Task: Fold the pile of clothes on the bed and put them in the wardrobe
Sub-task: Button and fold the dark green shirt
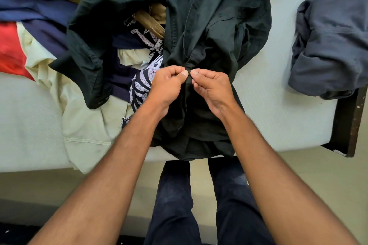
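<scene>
Bed [268,95] | dark shirt [209,16] overlaps clothes pile [49,12] | grey garment [328,42] apart

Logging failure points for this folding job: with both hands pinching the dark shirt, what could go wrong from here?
1. The dark green shirt, pinched by the left hand and right hand, drapes over the pile; lifting may drag the patterned garment along.
2. Its near end overhangs the bed edge and could slide off if released.
</scene>
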Demonstrator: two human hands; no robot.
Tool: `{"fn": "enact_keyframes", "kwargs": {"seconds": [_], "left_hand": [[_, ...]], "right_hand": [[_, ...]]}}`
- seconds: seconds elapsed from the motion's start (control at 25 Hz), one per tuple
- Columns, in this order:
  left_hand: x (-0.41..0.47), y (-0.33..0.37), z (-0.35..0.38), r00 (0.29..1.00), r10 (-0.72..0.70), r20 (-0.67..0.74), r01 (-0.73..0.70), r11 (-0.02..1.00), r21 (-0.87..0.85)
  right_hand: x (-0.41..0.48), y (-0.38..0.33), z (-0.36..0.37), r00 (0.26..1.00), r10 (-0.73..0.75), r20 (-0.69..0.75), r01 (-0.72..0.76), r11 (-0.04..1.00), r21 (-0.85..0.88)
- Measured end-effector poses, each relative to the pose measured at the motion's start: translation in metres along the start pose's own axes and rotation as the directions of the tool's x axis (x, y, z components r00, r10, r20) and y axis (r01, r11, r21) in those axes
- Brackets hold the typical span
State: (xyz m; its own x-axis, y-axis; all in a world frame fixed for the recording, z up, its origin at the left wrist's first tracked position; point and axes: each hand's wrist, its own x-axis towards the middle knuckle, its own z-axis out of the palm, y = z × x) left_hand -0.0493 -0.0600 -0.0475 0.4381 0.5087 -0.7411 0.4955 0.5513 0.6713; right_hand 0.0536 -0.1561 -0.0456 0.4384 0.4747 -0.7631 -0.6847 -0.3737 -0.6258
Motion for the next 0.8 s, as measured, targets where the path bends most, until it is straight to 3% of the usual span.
{"fn": "enact_keyframes", "kwargs": {"seconds": [0.12,0.24,0.36,0.6,0.72,0.8], "left_hand": [[0.002,0.004,-0.006,0.998,-0.008,0.062,0.009,1.0,-0.028],[0.005,0.003,0.001,0.985,0.134,-0.108,-0.115,0.979,0.169],[-0.006,-0.002,0.014,0.936,0.245,-0.251,-0.185,0.952,0.242],[-0.019,-0.008,0.017,0.845,0.422,-0.329,-0.259,0.861,0.438],[-0.016,0.0,0.016,0.889,0.348,-0.296,-0.19,0.872,0.452],[-0.01,0.003,0.01,0.95,0.217,-0.224,-0.149,0.946,0.287]], "right_hand": [[0.008,-0.005,0.0,0.988,0.113,0.107,-0.122,0.989,0.084],[0.011,0.003,0.007,0.998,0.062,0.028,-0.065,0.994,0.088],[0.007,0.011,0.013,0.997,0.012,-0.077,0.0,0.988,0.152],[0.0,0.024,0.023,0.989,0.008,-0.15,0.019,0.983,0.182],[0.001,0.025,0.02,0.987,-0.083,-0.136,0.091,0.994,0.053],[0.0,0.022,0.014,0.991,-0.071,-0.11,0.079,0.994,0.073]]}}
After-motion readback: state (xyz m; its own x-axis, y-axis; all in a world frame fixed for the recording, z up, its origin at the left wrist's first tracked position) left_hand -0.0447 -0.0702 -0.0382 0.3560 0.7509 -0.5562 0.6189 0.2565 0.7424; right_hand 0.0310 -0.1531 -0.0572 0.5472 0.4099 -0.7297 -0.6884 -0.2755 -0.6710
